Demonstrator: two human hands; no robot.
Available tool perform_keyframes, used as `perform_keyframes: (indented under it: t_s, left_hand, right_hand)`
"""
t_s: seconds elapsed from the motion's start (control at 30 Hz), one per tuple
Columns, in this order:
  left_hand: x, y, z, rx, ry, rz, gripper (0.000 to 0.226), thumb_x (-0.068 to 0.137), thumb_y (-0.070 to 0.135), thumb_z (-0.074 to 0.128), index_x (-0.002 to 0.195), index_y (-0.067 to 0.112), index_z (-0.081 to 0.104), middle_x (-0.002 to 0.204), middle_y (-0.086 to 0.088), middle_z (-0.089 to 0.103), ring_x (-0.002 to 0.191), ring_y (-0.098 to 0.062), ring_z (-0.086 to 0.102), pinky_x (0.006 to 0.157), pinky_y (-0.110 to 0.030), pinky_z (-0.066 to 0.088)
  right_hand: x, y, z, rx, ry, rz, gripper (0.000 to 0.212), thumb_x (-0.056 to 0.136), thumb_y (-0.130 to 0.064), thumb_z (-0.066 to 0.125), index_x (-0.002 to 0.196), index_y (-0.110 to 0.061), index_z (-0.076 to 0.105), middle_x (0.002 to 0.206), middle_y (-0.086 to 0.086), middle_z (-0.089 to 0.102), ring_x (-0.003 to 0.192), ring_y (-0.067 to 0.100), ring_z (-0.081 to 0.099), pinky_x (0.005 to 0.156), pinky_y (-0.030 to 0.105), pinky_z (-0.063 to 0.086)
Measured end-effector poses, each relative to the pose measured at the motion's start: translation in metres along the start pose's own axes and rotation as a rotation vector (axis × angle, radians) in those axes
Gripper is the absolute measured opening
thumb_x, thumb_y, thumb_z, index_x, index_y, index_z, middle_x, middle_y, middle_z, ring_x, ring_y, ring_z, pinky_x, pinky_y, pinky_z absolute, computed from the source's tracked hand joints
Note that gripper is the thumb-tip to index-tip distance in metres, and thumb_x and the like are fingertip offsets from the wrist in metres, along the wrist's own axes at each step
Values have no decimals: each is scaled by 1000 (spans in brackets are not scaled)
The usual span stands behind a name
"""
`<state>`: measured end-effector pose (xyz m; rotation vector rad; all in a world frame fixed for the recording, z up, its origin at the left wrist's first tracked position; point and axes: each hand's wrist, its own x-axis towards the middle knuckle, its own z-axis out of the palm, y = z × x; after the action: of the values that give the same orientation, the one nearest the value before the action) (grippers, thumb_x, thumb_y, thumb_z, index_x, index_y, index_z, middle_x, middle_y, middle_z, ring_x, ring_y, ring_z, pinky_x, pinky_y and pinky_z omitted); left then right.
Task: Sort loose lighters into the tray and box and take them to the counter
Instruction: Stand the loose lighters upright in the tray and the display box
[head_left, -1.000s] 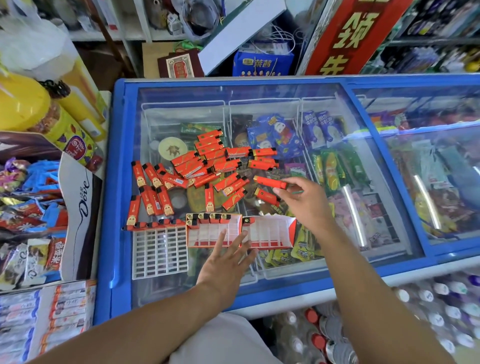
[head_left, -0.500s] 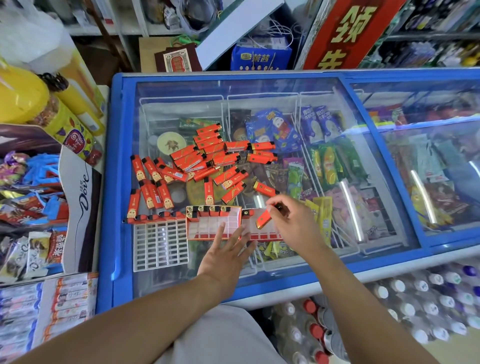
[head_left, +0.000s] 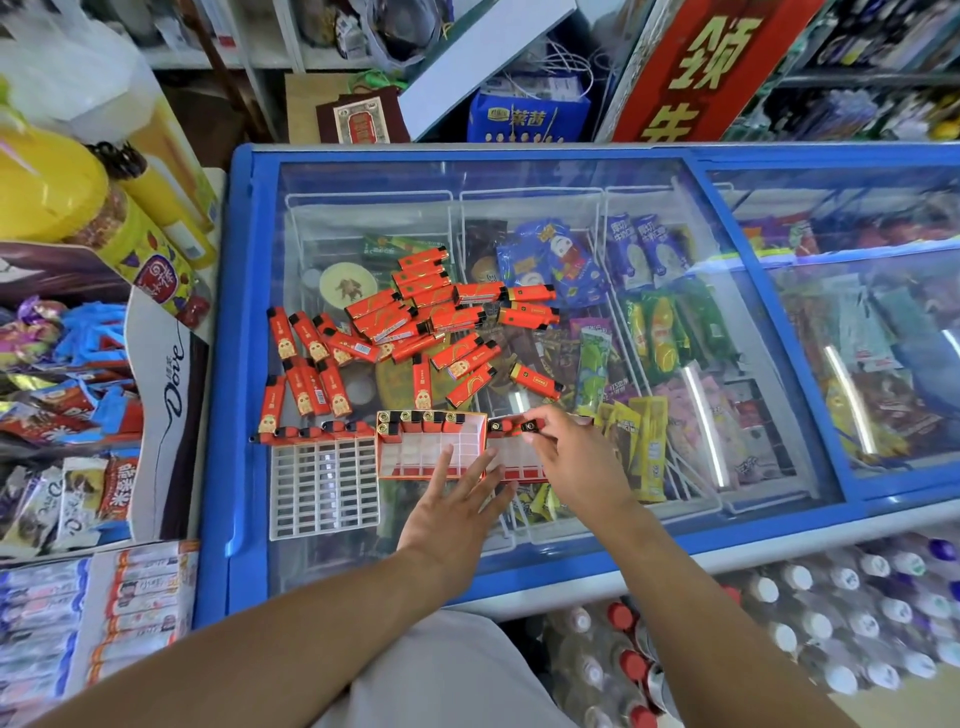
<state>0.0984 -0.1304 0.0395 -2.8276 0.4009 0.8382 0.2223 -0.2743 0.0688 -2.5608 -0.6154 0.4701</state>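
Nearest the camera, both forearms reach forward over the blue frame of the chest freezer, whose glass lid carries all the work. The left hand lies flat with fingers spread straight, its grip released, fingertips pressing on the near edge of the red display box to steady it. The right hand arches over the second red tray just beside that box, thumb and forefinger pinching a red lighter upright, black cap uppermost, at the tray's far row.

The step in hand looks like seating this lighter into a slot next to the one already standing at the tray's far left corner. The next move calls for pushing it straight down into its cell, then letting go and reaching for another.

Left of the box lies a clear plastic grid tray with a few lighters along its far edge. Beyond, the loose lighters lie scattered and overlapping on the glass, well over a dozen not yet sorted, so the task seems early. Farther off stand a blue bag and a red sign.
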Motion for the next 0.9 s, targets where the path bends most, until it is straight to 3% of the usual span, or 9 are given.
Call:
perform_keyframes:
  t_s: [0.1,0.27,0.47,0.53,0.67,0.73,0.9]
  left_hand:
    - [0,-1,0,-7,4,3,89,100,33,44,158,20,-22,165,-9,-29,138,-35,-47,109,-70,-25]
    - [0,-1,1,-28,14,20,87,101,34,42,159,19,-21,164,-9,-30,137,-35,-48,112,-67,-24]
    - [0,-6,4,-146,111,54,85,102,41,44,161,20,-14,164,-8,-30,144,-30,-42,117,-59,-22]
    - [-4,-9,2,-261,182,60,80,102,38,44,162,22,-6,167,-6,-22,151,-27,-30,123,-50,-15]
    - [-15,-20,2,-547,302,-78,66,101,35,49,160,27,19,165,0,19,153,-20,16,125,-35,9]
    - [-16,-27,11,-566,255,-125,72,100,39,51,161,27,14,167,-1,15,154,-22,14,125,-39,10]
    - [-14,-30,35,-351,66,-70,99,99,50,46,153,26,-33,161,0,-33,152,-22,-28,125,-50,-9]
  right_hand:
    - [1,-1,3,-54,30,-18,19,103,-33,52,119,-23,51,90,-6,75,78,18,69,66,34,52]
    - [3,-1,7,-160,123,-35,16,99,-43,55,111,-33,58,82,-11,72,71,10,67,60,32,53]
    - [13,-2,1,-197,185,-66,19,94,-40,65,111,-33,71,91,-11,75,81,11,69,65,28,51]
    - [15,-2,-3,-190,189,-72,19,92,-39,68,110,-33,73,96,-13,75,83,9,69,67,27,52]
    - [17,3,-4,-186,178,-90,22,88,-42,73,108,-33,75,99,-14,74,77,5,67,67,27,56]
    - [18,4,-3,-174,185,-101,21,88,-41,74,106,-32,76,100,-13,73,78,6,67,67,27,55]
    - [11,6,4,-224,140,-90,20,92,-42,68,109,-33,72,100,-10,75,91,11,69,68,29,55]
